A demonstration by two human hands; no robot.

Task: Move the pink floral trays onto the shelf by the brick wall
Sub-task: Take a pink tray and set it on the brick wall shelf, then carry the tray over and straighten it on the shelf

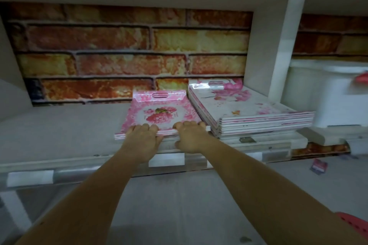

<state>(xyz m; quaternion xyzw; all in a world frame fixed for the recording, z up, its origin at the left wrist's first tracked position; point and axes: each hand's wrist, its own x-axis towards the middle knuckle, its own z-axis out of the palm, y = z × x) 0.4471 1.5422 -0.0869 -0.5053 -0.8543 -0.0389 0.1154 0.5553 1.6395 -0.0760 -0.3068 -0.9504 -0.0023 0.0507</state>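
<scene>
A small stack of pink floral trays (159,113) lies flat on the grey shelf (59,125) in front of the brick wall (123,51). My left hand (142,135) grips the stack's near edge, fingers curled over the top. My right hand (189,137) grips the same edge just to the right. Right beside it, touching or nearly so, sits a taller stack of white trays with pink flowers (249,109), slightly skewed on the shelf.
A white upright divider (278,55) bounds the bay on the right; a white plastic bin (328,95) stands beyond it. The shelf's left half is bare. Price-label holders (165,160) line the shelf front. A red object (352,223) shows at bottom right.
</scene>
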